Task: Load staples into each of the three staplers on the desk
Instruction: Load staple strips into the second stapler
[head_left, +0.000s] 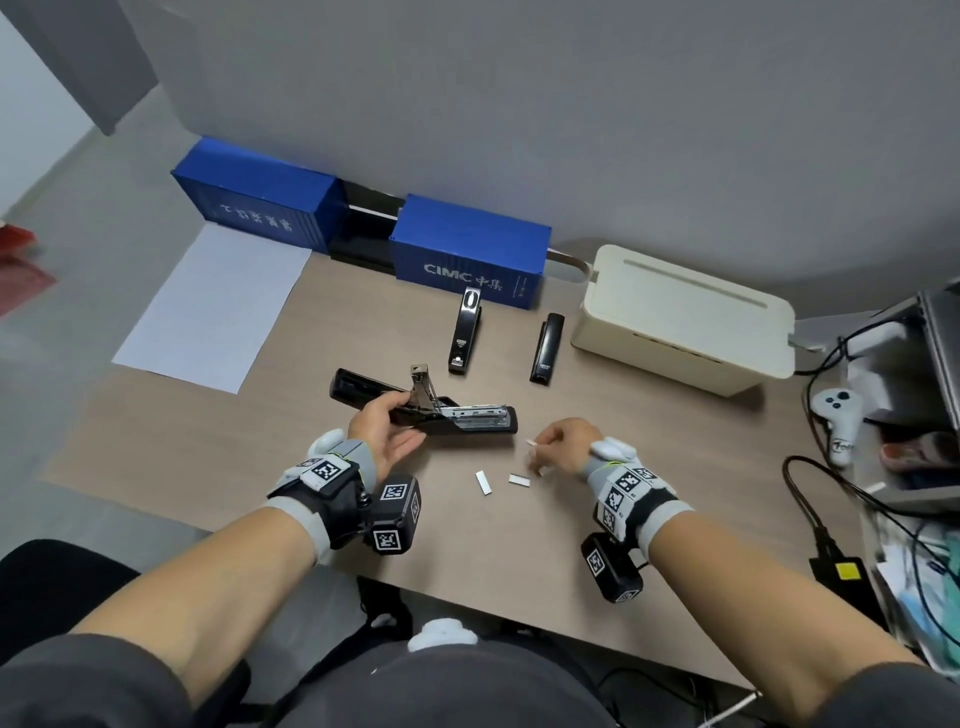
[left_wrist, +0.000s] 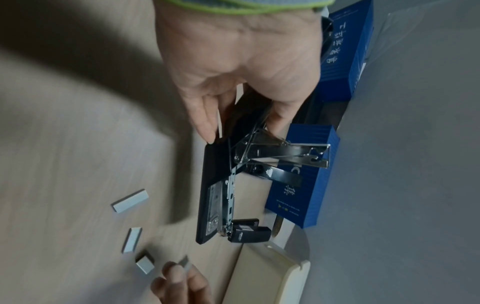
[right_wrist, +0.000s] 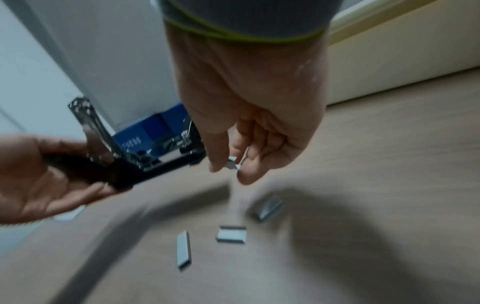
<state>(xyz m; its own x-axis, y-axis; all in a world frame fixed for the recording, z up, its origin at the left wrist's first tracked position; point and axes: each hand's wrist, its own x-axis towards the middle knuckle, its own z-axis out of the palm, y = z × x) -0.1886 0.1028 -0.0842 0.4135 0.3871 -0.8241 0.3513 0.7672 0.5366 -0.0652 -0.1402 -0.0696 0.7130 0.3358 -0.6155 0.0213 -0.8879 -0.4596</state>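
Observation:
A black stapler (head_left: 467, 423) is swung open with its metal staple channel (left_wrist: 230, 197) exposed, raised slightly over the desk. My left hand (head_left: 387, 428) grips it at its hinge end, thumb on top and fingers beneath. Just right of it, my right hand (head_left: 545, 449) pinches a short staple strip (right_wrist: 233, 162) between thumb and fingertips, a little above the desk. Three more staple strips (right_wrist: 184, 248) (right_wrist: 232, 234) (right_wrist: 269, 207) lie loose on the desk under that hand. Two closed black staplers (head_left: 465, 332) (head_left: 546, 349) stand farther back.
Two blue container-shaped boxes (head_left: 470, 244) line the back wall, with a cream cable box (head_left: 685, 322) to their right. A white sheet of paper (head_left: 213, 306) lies at the left. A white controller (head_left: 839, 415), cables and clutter crowd the right edge.

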